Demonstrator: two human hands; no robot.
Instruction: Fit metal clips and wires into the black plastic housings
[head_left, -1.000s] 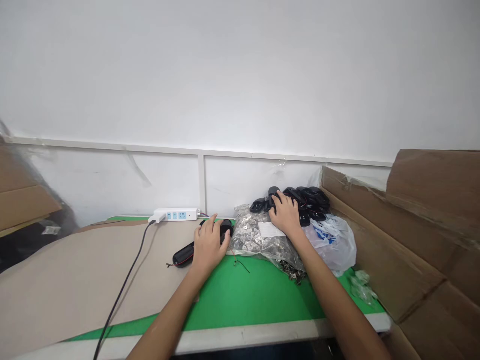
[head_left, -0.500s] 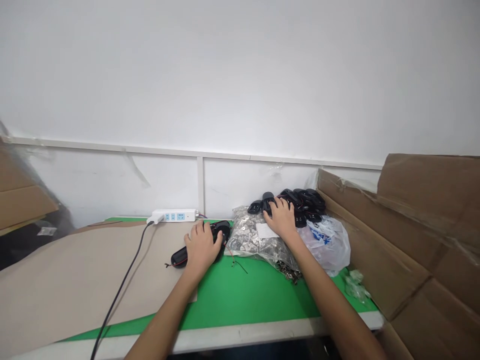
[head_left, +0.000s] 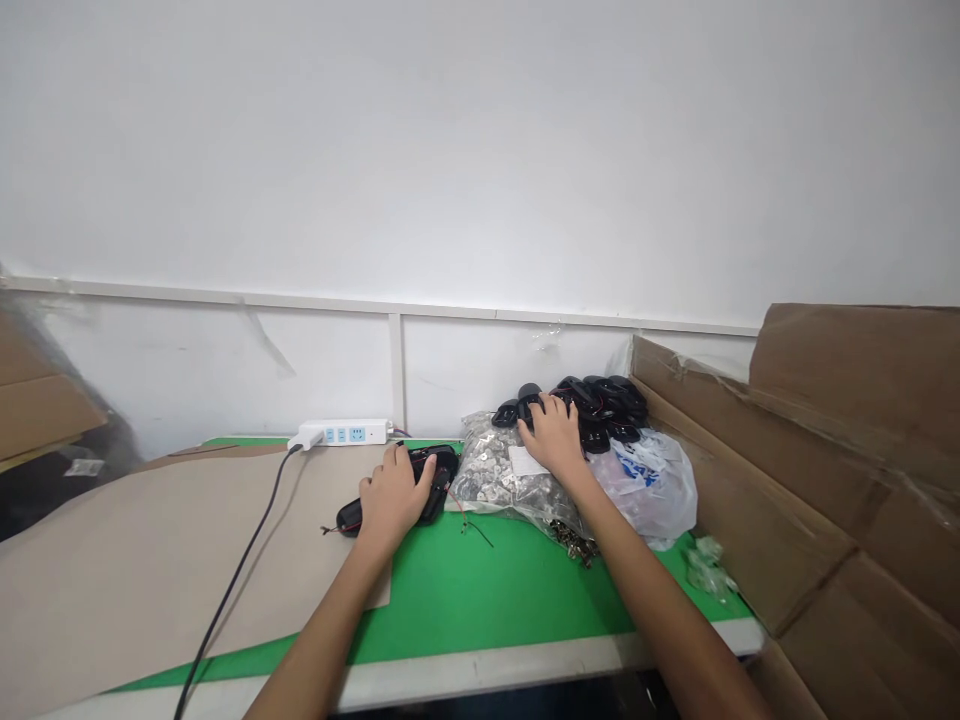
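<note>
My left hand point(head_left: 391, 492) lies over a long black plastic part point(head_left: 435, 470) with thin red and black wires, at the edge of the cardboard sheet. Its fingers curl round the part. My right hand point(head_left: 553, 436) reaches over a clear bag of small metal pieces point(head_left: 495, 478) into a pile of black plastic parts point(head_left: 600, 405) at the back. Its fingers are bent among those parts; whether they grip one is hidden.
A green table point(head_left: 487, 590) carries a brown cardboard sheet point(head_left: 135, 540), a white power strip point(head_left: 341, 434) with a dark cable point(head_left: 240, 570), a white plastic bag point(head_left: 652, 485) and a small clear bag point(head_left: 705, 565). A large cardboard box point(head_left: 840, 470) stands on the right.
The left hand has shifted a little left along the black part and curled round it. The right hand stays in the black pile. The view has drifted slightly.
</note>
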